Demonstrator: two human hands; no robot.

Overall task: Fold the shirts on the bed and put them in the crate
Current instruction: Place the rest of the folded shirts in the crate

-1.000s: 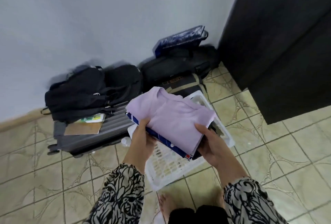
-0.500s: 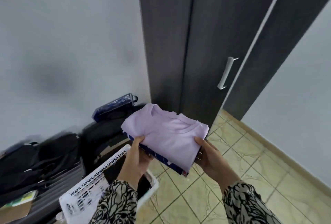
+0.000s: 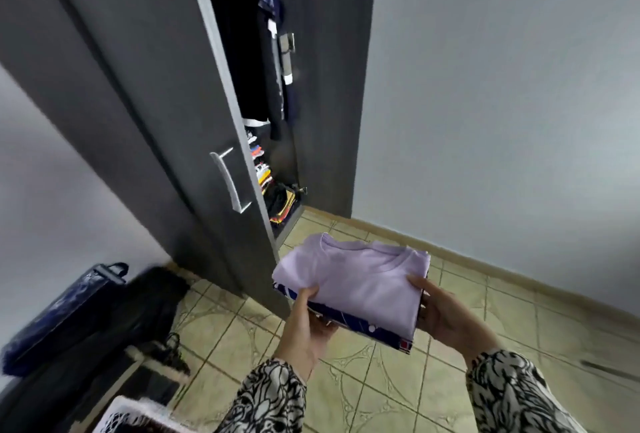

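A beige patterned tile floor (image 3: pixel 374 394) spreads below. At its near left edge stands a white perforated crate (image 3: pixel 138 415). Farther left, dark bags (image 3: pixel 114 325) and a blue bag (image 3: pixel 62 311) lie on it beside the wall. The dark wardrobe (image 3: pixel 145 114) stands on it at the far side.

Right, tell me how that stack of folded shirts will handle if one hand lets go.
The stack of folded shirts is soft cloth, so it would probably sag and slump on the freed side. The left hand and right hand each grip an opposite edge, which suggests it needs both. The lilac top shirt might slide off.
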